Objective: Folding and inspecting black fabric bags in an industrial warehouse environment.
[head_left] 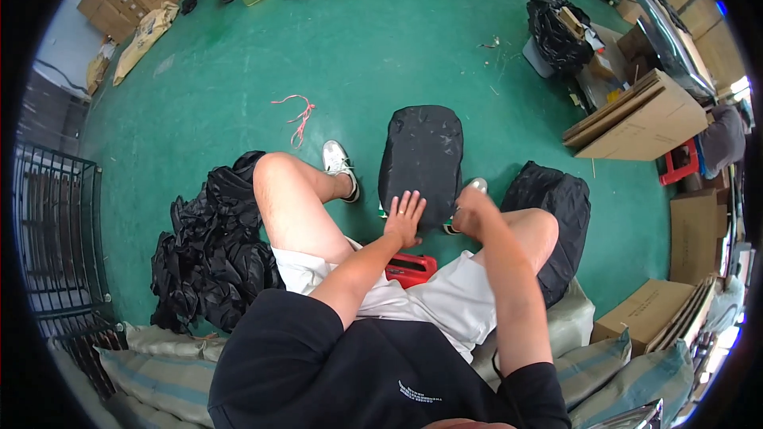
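Black bag (421, 159): lies on the green floor (381, 56), between the person's feet.
Left hand (404, 217): flat and spread, pressing the bag's near end.
Right hand (469, 214): curled at the bag's edge; grip unclear.
Pile of black bags (211, 246): left of knee.

A heap of black bags (211, 246) lies on the green floor (381, 56) at the left, with a pink string (298, 117) farther off. A black wire rack (56, 230) stands at the far left. Flattened cardboard boxes (636, 119) pile up at the right, near a red stool (680, 162). Woven sacks (151, 361) lie nearest.
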{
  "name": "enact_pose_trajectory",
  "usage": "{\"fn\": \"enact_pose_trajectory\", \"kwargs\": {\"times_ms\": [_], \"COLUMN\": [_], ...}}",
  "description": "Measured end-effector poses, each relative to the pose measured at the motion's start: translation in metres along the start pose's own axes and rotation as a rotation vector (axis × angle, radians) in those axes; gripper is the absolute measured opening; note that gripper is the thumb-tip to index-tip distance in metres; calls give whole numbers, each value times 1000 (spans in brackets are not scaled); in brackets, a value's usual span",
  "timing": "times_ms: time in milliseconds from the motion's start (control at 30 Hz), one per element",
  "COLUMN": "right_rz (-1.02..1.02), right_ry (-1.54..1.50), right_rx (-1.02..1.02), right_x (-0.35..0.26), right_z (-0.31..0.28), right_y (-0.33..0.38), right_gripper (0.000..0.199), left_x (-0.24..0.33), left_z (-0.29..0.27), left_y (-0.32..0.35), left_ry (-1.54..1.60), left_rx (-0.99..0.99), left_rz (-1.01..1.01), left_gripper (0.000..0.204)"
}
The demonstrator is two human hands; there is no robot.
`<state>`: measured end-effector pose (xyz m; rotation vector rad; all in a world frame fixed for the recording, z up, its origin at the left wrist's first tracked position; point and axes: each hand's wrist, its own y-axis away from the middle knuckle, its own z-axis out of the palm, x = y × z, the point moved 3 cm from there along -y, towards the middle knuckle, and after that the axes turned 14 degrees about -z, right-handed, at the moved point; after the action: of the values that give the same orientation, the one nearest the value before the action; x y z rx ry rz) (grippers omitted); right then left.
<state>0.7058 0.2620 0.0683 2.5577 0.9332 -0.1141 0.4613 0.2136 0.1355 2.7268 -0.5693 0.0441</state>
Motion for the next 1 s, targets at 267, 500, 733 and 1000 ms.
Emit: {"fn": "enact_pose_trajectory", "kwargs": {"times_ms": [267, 500, 733, 1000], "right_rz": [424, 431, 457, 495], "right_ry": [-700, -797, -920, -1437], "right_rx": [710, 504, 237, 495], "right_x": [44, 32, 35, 42], "right_z": [-159, -157, -161, -175], "right_y": [83, 97, 86, 80], "right_gripper": [17, 17, 17, 20], "left_x": [-9, 6, 20, -100], "left_z": [16, 24, 1, -210], "left_y": [3, 4, 5, 177], "left_ry": [-17, -18, 245, 1400], "left_rx": [314, 279, -531, 630], "left_rz": [184, 232, 304, 193], "left_gripper": [31, 19, 33, 13]}}
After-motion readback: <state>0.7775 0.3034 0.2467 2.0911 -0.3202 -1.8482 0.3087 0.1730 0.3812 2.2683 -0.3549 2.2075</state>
